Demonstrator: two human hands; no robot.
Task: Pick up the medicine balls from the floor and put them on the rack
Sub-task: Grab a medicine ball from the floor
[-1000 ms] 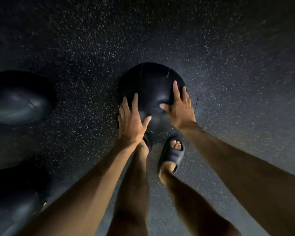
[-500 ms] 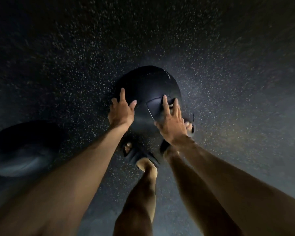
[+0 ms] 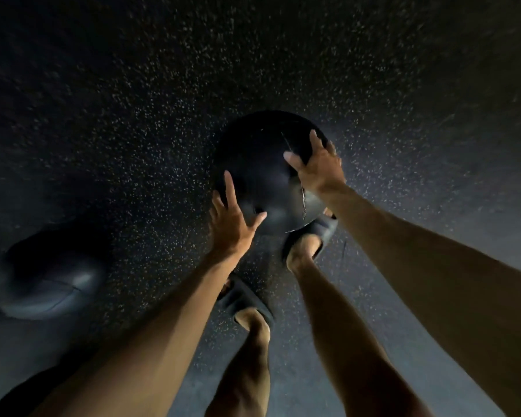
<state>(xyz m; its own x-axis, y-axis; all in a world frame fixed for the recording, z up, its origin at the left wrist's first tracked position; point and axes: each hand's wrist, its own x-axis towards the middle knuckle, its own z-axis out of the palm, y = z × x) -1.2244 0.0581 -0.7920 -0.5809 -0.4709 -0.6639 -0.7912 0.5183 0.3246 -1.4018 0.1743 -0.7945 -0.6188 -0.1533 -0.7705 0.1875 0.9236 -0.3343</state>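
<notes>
- I have the medicine ball (image 3: 262,176) between my two palms; this is the pick-up step, with the lift itself not clearly begun.
- My left hand (image 3: 232,224) lies against the ball's near-left side, fingers straight and spread wide, thumb out to the right. It presses rather than grasps.
- My right hand (image 3: 319,168) sits on the opposite side, higher up and farther out, fingers fanned along the curve and thumb pointing in toward the middle. It too is splayed flat on the surface and closes round nothing.
- The ball is dark on a dark speckled floor (image 3: 133,115), and I cannot tell whether it is resting there or just clear of it.
- Just below the grip, the toe of my right sandal (image 3: 313,236) sits under the ball's near edge; the left sandal (image 3: 247,299) is farther back.
- A second medicine ball (image 3: 48,275) lies well off to the left of my left hand, on the floor, untouched.
- The rack is not in view from here.
- Next, I judge, both palms must squeeze inward and slide lower, so the load sits on them rather than on friction, then rise.
- The smooth shell looks slippery; an uneven squeeze could drop it onto that foot.
</notes>
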